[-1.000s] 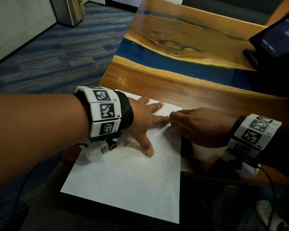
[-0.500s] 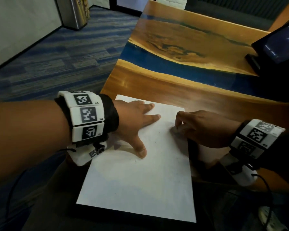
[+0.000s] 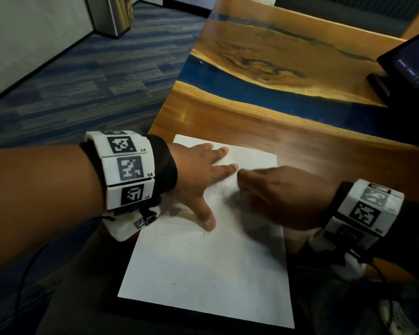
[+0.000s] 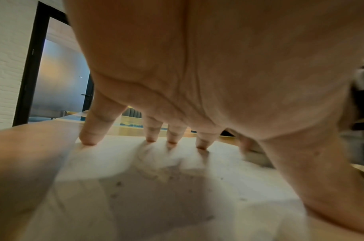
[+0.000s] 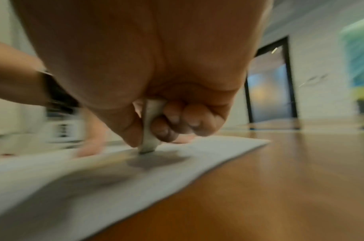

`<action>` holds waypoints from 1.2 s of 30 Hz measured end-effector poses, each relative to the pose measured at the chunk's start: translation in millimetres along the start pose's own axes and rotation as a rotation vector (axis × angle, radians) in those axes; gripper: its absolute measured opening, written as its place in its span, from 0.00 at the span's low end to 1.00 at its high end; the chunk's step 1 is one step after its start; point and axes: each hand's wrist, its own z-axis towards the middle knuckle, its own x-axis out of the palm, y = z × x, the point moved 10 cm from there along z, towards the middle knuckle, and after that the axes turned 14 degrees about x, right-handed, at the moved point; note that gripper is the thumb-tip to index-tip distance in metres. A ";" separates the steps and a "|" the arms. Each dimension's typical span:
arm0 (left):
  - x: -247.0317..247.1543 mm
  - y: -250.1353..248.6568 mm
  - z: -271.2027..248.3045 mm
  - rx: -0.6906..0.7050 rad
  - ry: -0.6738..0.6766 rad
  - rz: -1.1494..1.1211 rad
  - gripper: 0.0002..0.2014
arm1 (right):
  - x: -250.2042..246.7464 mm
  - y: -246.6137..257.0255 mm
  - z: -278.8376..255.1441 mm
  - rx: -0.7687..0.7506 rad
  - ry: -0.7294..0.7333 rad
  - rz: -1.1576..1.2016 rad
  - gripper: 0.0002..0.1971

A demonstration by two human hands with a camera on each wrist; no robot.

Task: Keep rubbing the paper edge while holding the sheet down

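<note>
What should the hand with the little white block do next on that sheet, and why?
Probably another short rub stroke toward the left hand. The right hand pinches a small white eraser-like block, its lower end on the paper, where faint marks and crumbs still show. The left fingertips press the sheet flat, so it looks held steady.

Left hand (image 4: 197, 73), fingertips (image 4: 88, 140) on seemingly smudged paper (image 4: 176, 195)
</note>
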 end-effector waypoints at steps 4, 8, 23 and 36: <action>0.9 0.5 1.4 0.005 0.008 0.005 0.65 | 5.0 15.0 -3.9 -0.083 0.077 0.034 0.08; -0.2 -1.4 -0.2 -0.002 0.013 0.015 0.64 | -10.1 -15.5 10.1 0.053 -0.013 -0.025 0.06; 1.9 1.3 0.4 0.014 0.016 0.006 0.65 | 2.5 12.0 9.7 -0.040 0.066 0.009 0.09; 1.5 4.3 -0.2 -0.005 -0.027 0.016 0.68 | -11.4 -1.7 25.7 -0.024 -0.029 -0.058 0.08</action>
